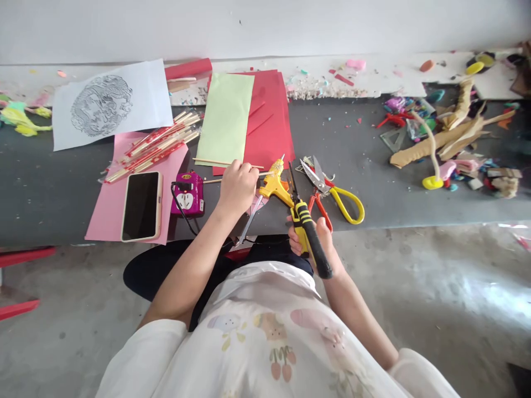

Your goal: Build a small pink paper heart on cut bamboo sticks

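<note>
My left hand is closed over the thin wooden chopsticks at the table's front. One chopstick crosses at its fingertips and another chopstick runs beneath it; the hidden fingertips do not show which one is gripped. In my right hand, held just off the table edge, are pliers with yellow and black handles, their dark narrow jaws pointing away from me. Between the hands lies a yellow glue gun with a clear glue stick in its back. Right of the pliers rest scissors and a red-handled tool.
Left of my left hand stand a purple power socket and a phone on pink paper. Behind lie wrapped chopsticks, a dragon print, green paper and red paper. Craft scraps pile up at right.
</note>
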A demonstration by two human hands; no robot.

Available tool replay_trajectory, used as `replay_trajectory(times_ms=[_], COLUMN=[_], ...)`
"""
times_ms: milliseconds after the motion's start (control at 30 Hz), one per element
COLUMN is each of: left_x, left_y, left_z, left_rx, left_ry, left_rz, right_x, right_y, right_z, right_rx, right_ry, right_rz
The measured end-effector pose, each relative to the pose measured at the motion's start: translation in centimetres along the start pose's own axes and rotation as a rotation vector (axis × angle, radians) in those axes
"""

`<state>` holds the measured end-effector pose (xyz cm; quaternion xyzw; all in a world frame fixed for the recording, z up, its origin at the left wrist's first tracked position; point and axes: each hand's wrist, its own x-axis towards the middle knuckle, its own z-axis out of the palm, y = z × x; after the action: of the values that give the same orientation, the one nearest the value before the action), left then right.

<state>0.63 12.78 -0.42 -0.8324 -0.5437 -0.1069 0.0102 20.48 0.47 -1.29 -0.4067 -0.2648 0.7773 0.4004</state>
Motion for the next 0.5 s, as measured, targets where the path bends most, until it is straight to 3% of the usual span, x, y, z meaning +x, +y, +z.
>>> replay_trajectory(times_ms=[133, 333, 500], left_x=[-0.7, -2.4, -3.8], left_y=[0.5, 1.5, 2.2], left_z=[-1.0, -4.4, -6.4], left_rx=[-0.020, -0.123, -0.217], left_ry=[0.102, 0.290, 0.280], left_rz=[0.035, 0.122, 0.080], right_x=[-0.9, -2.5, -2.8], right_y=[-0.6, -1.3, -1.2], right_z=[-0.1, -0.4, 0.1], right_rx=[0.117, 0.024, 0.023], right_ry=[-0.106, -0.250, -0.253], right_rz=[-0.055, -0.090, -0.079])
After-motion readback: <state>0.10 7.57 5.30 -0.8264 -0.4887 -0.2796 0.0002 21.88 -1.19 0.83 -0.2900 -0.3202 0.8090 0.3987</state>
